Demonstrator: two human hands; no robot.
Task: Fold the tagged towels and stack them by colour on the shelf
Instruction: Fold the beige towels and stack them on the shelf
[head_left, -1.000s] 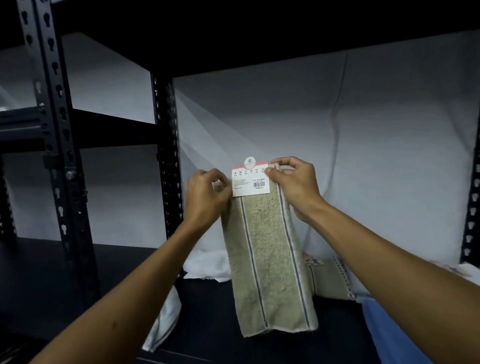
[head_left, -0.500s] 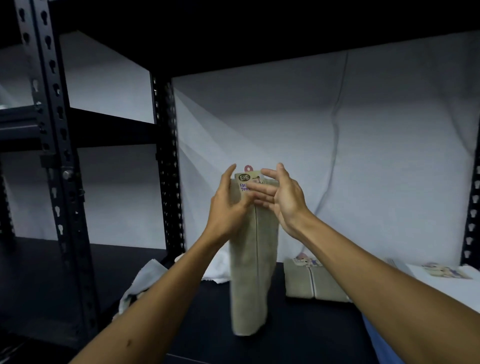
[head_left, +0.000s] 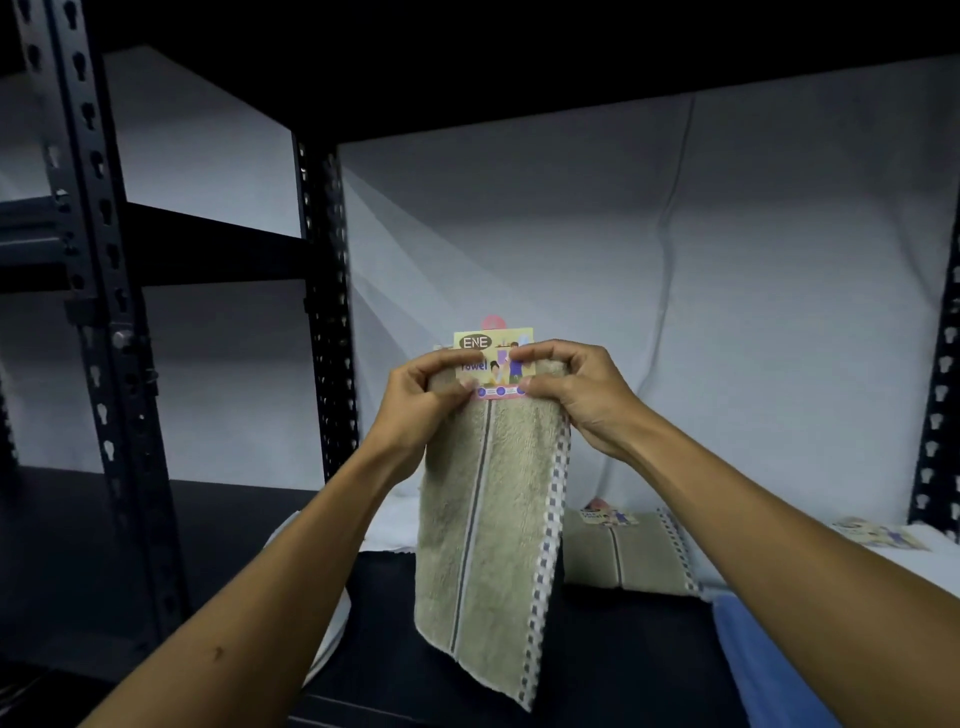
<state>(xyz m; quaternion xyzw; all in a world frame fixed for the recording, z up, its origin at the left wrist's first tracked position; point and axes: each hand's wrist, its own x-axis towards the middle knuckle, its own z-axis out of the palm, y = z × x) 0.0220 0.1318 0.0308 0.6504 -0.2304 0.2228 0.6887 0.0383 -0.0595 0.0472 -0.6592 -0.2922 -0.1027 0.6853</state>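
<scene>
Two hands held a beige towel up above the black shelf: the left hand and right hand each pinched its top edge beside the card tag, fingers curled. Another folded beige towel lay farther right.

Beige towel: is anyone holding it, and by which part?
Yes. Both hands pinch the beige towel at its top edge, left hand and right hand on either side of the card tag.
</scene>
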